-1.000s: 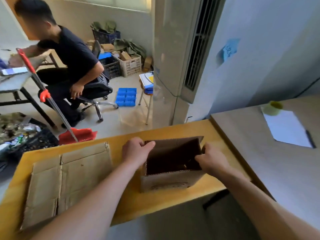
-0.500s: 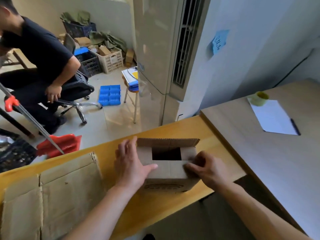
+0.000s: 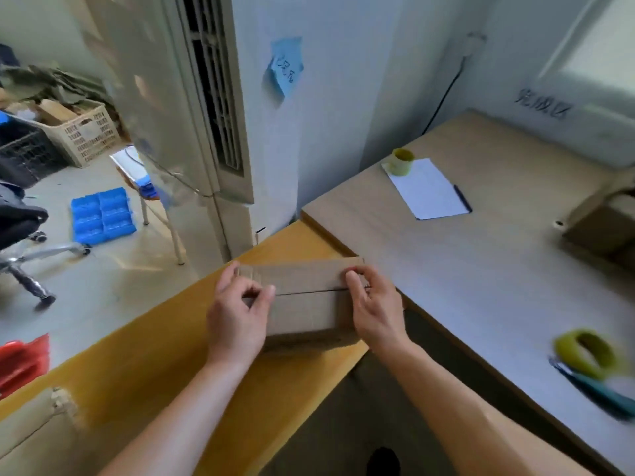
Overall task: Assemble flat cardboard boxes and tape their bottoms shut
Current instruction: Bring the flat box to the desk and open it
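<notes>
Left hand [image 3: 237,321]: fingers curled, thumb and forefinger pinching the left end of the cardboard box [image 3: 304,302] at frame centre. Right hand [image 3: 376,310]: fingers curled over the box's right end, gripping it. Box: flaps folded shut, seam running left to right between the hands; resting on the yellow table [image 3: 154,365], near its right edge. Flat cardboard [image 3: 31,438]: lower left corner, on the same table. Grey table [image 3: 498,269], right: yellow-green tape roll [image 3: 586,353], blurred, lower right; white paper [image 3: 427,188] with pen [image 3: 463,198] and small green roll [image 3: 401,162], upper right.
</notes>
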Tool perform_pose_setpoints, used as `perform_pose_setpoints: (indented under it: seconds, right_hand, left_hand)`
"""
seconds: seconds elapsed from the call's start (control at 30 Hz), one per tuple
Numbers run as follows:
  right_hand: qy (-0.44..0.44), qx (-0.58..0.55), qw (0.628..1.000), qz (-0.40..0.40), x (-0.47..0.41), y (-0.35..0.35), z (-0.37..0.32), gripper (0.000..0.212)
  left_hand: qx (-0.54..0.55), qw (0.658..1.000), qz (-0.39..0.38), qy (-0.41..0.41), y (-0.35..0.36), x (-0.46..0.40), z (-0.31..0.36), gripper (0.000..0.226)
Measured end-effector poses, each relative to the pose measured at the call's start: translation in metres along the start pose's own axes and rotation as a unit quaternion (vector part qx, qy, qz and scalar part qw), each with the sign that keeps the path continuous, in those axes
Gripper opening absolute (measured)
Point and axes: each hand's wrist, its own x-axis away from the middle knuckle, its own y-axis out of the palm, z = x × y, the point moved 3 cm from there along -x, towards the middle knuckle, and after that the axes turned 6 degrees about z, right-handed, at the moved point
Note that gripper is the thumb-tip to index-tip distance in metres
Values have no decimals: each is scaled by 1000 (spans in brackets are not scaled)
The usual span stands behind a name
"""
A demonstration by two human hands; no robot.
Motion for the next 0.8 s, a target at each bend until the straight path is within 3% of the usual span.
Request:
perform_pose_setpoints:
  seconds: [0.13, 0.37, 0.5, 0.63, 0.8]
  right_hand:
    - [8, 80, 984, 160, -57, -118, 21, 9]
    - [95, 125, 944, 291, -96, -298, 122, 8]
    - [135, 144, 929, 314, -112, -346, 174, 10]
    - [170, 159, 933, 275, -150, -363, 183, 7]
    - [172, 140, 938, 268, -161, -372, 187, 7]
  left_hand:
    - [78, 994, -57, 60, 101, -15, 88, 12]
    - [97, 969, -200, 108, 292, 20, 211, 9]
    - [47, 961, -235, 134, 372, 27, 246, 13]
    - [14, 953, -257, 158, 417, 0, 270, 19]
    - [-55, 920, -278, 269, 436, 1, 286, 19]
